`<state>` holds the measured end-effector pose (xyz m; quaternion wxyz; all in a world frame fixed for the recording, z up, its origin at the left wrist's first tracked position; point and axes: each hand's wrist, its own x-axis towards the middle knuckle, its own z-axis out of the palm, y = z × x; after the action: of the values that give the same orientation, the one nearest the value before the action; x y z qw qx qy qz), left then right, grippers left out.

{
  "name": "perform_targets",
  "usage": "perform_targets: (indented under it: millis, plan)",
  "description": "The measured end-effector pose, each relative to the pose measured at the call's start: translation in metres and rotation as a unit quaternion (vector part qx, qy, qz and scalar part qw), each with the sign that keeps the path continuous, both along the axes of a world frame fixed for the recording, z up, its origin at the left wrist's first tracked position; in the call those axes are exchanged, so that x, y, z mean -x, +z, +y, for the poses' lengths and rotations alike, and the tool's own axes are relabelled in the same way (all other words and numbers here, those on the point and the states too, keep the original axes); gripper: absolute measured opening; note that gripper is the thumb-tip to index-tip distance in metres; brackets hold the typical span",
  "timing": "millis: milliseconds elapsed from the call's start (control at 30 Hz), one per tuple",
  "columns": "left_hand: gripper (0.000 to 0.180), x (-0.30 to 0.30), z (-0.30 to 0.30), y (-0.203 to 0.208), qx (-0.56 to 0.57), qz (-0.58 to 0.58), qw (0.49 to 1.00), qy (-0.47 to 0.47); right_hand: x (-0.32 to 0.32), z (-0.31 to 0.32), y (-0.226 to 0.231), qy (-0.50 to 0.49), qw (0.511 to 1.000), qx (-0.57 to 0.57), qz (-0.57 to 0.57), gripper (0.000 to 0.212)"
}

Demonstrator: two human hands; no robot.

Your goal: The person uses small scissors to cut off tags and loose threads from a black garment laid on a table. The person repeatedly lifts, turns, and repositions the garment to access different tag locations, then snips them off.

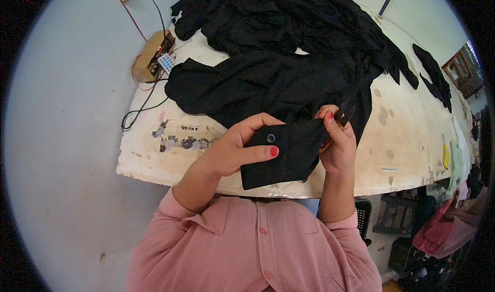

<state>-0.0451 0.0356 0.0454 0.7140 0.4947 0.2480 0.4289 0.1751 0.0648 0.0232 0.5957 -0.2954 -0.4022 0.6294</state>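
Note:
Between my two hands, just above the table's near edge, is a black shirt cuff [296,150] with a dark round button [270,138] near its left end. My left hand [232,145] is closed on that end, thumb flat on the cloth below the button and fingers behind it. At the cuff's upper right corner, my right hand [337,142] pinches the fabric between thumb and fingers. Also in the right hand are what look like small scissors [346,118], dark blades pointing up, partly hidden by the fingers. Black cloth [268,83] lies beyond the cuff.
A heap of black garments [268,19] covers the far side of the pale, stained table [402,142]. On the left are a brown box [151,55] with wiring, a small remote [166,63] and loose black cable. Clothes [443,225] hang at right, past a dark chair [363,217].

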Motion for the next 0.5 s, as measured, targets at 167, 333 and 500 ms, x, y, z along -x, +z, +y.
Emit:
perform_targets:
  millis: [167,333,500]
  plan:
    - [0.037,-0.005,0.004,0.006,-0.018,0.026,0.999,0.019,-0.001,-0.007,0.013,-0.193,0.937,-0.118,-0.264,0.012]
    - [0.035,-0.009,0.007,0.003,-0.069,0.082,0.994,0.036,0.004,-0.03,0.038,-0.22,0.831,-0.327,-0.393,0.019]
    - [0.032,-0.019,0.008,0.001,-0.167,0.147,0.974,0.053,0.015,-0.032,0.042,-0.18,0.808,-0.358,-0.433,0.018]
